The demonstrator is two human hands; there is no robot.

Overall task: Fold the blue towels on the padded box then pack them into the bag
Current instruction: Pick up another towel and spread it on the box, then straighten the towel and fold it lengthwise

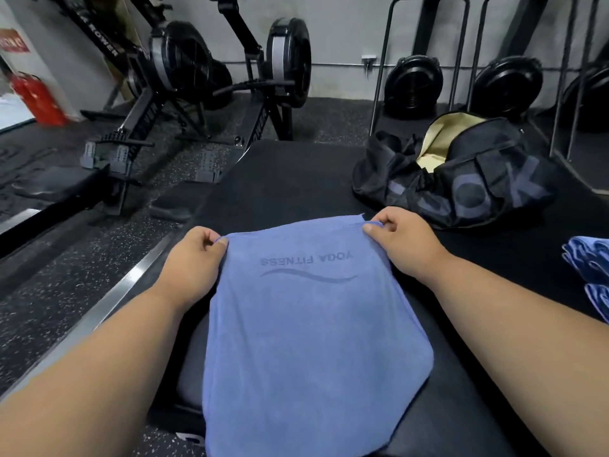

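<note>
a blue towel (309,324) lies flat along the padded box (296,179), its far corners pinched by a person's left hand (191,258) and right hand (400,239), thumb and curled fingers closed on the hem at each side. the cloth looks light, soft and limp, likely to sag and crease wherever it is not held, so the corners and hemmed edges seem the surest places to grip for a clean fold. the near end runs out of the bottom of the view, so its full length cannot be told. the black bag (461,179) sits open on the box beyond the right hand, pale lining showing; whether anything is packed inside is hidden. more blue towels (590,275) lie at the right edge, cut off, their number unclear. rowers (184,77) stand on the gym floor behind.
</note>
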